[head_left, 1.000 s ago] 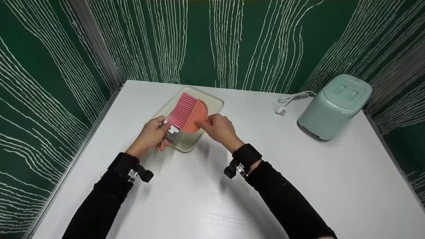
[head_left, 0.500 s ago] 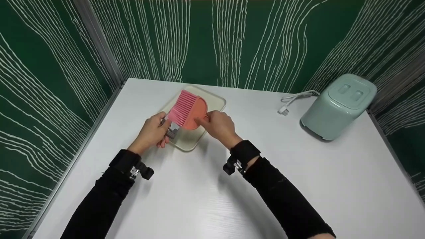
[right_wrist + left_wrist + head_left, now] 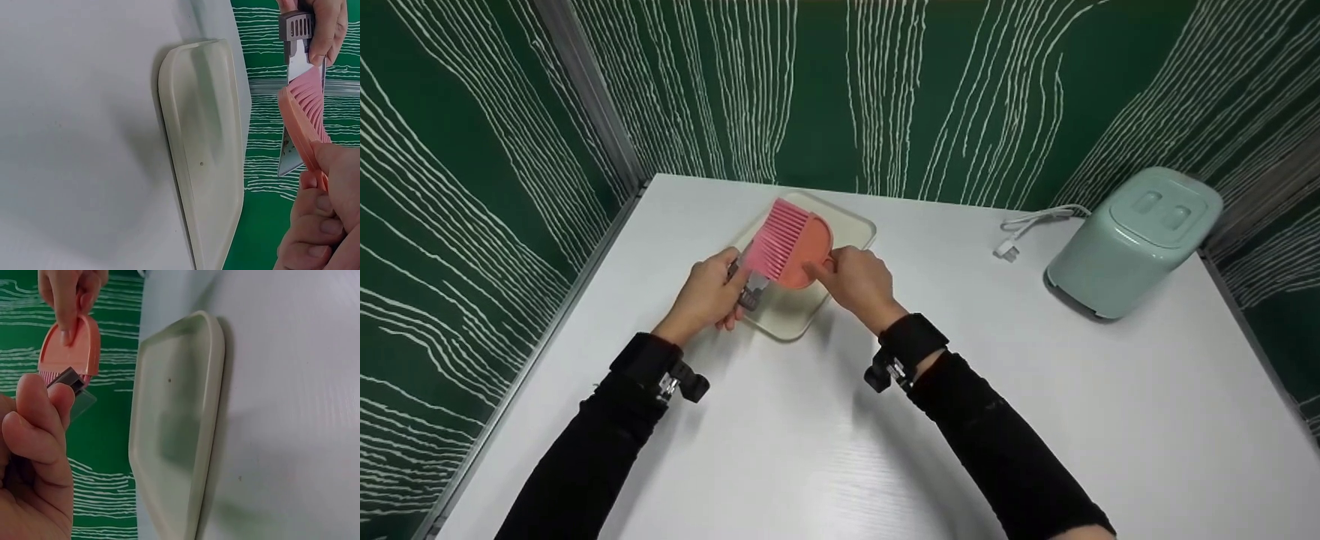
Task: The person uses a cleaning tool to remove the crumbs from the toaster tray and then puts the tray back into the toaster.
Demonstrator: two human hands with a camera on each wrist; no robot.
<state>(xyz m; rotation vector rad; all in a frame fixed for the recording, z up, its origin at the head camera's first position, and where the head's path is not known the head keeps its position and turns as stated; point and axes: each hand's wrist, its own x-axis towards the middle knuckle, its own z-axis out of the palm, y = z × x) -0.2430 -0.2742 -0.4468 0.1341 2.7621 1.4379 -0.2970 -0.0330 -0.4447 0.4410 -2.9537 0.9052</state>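
My right hand [image 3: 859, 277] pinches the coral back of a small pink-bristled brush [image 3: 810, 255], thumb on its flat face. My left hand [image 3: 709, 289] grips a toaster crumb tray [image 3: 298, 53], a thin shiny plate with a grey slotted end. The bristles lie across the shiny plate, bent against it in the right wrist view. Brown specks show on the plate's lower part there. Both are held up over a cream rectangular tray [image 3: 784, 326] on the white table. In the left wrist view most of the crumb tray is hidden behind the left fingers [image 3: 34, 405].
A mint-green toaster [image 3: 1132, 244] stands at the right back of the table [image 3: 825, 442]. Its white cord and plug [image 3: 1006, 247] lie beside it. Green walls with white streaks [image 3: 877, 97] border the table's back and sides. A dark speck [image 3: 202, 163] lies in the cream tray.
The brush has shifted slightly up along the crumb tray, both hands staying in their grips. The whole scene drifts a little rightward in the head view.
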